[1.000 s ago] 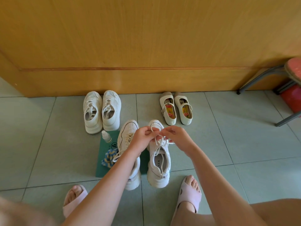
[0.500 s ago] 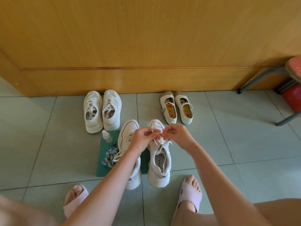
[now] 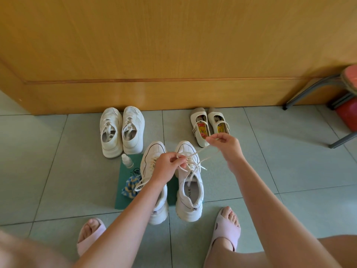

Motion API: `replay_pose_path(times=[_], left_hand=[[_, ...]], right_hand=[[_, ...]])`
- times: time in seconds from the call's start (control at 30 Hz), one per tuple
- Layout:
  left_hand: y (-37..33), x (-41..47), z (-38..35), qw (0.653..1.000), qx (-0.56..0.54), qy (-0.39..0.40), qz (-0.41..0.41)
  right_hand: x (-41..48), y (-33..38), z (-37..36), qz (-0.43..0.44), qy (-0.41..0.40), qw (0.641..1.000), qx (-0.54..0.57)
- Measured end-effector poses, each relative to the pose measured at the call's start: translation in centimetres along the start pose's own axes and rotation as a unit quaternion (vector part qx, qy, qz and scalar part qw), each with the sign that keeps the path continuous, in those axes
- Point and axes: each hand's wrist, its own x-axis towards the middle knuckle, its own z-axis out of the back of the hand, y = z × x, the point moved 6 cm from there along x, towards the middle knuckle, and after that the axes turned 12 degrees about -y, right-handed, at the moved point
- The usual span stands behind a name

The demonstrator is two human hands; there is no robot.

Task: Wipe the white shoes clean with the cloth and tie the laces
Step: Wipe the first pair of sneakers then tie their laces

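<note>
On the green mat before my feet, two white sneakers stand side by side, toes toward the wooden panel. My left hand pinches a lace loop above the right one's tongue. My right hand, raised off to the right, pinches the lace end, drawn taut. Blue-and-yellow cloth lies on the mat just beside the left sneaker.

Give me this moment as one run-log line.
step: lace tying | left hand: pinches loop over sneaker | right hand: holds lace end taut | cloth: on green mat | other sneaker: untied
</note>
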Motion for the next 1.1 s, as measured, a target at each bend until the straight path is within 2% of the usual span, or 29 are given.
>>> replay_pose_path(times=[0.07,0.13,0.2,0.3,0.33,0.4,0.47,0.53,0.6,0.67,0.73,0.8,0.93,1.03,1.1], left_hand=[[0.0,0.1,-0.1,1.000,0.022,0.002,0.002],[0.1,0.3,-0.5,0.999,-0.006,0.015,0.037],[0.1,0.2,-1.0,0.996,-0.049,0.030,0.075],[-0.2,0.1,-1.2,0.988,-0.101,0.034,0.112],[-0.3,0.0,-1.3,0.985,-0.116,0.033,0.124],[-0.3,-0.2,-1.3,0.980,-0.135,0.031,0.144],[-0.1,-0.2,-1.1,0.976,-0.146,0.031,0.156],[0.1,-0.2,-1.2,0.973,-0.156,0.041,0.167],[0.1,-0.4,-1.4,0.968,-0.164,0.054,0.184],[0.1,-0.5,-1.6,0.960,-0.182,0.065,0.202],[0.2,-0.6,-1.7,0.950,-0.208,0.076,0.219],[0.3,-0.6,-1.7,0.943,-0.225,0.084,0.231],[0.4,-0.8,-1.6,0.934,-0.238,0.078,0.253],[0.4,-0.7,-1.5,0.941,-0.222,0.056,0.249],[0.2,-0.6,-1.3,0.956,-0.185,0.033,0.227]], right_hand=[[-0.2,-0.3,0.1,-0.007,0.001,1.000,0.005],[-0.8,-0.6,-0.4,-0.019,0.026,0.999,0.039],[-0.9,-0.7,-0.4,-0.010,0.014,0.999,0.042],[-0.5,-0.3,-0.7,0.070,0.032,0.988,-0.132],[-0.5,-0.3,-0.8,0.091,0.041,0.973,-0.206],[-0.4,0.1,0.0,0.115,0.000,0.940,-0.320],[-0.3,1.1,1.4,0.135,-0.075,0.912,-0.380],[0.0,2.0,2.0,0.161,-0.093,0.905,-0.382],[0.2,2.0,1.1,0.158,0.001,0.922,-0.353],[-0.6,0.6,-0.7,0.097,0.137,0.935,-0.313],[-1.4,-1.4,-1.6,0.036,0.199,0.930,-0.307],[-1.9,-2.5,-1.8,0.016,0.206,0.931,-0.302],[-2.2,-2.2,-1.7,0.044,0.224,0.935,-0.271],[-2.5,-2.2,-1.7,0.028,0.250,0.935,-0.252],[-2.4,-2.4,-1.9,0.030,0.239,0.935,-0.259]])
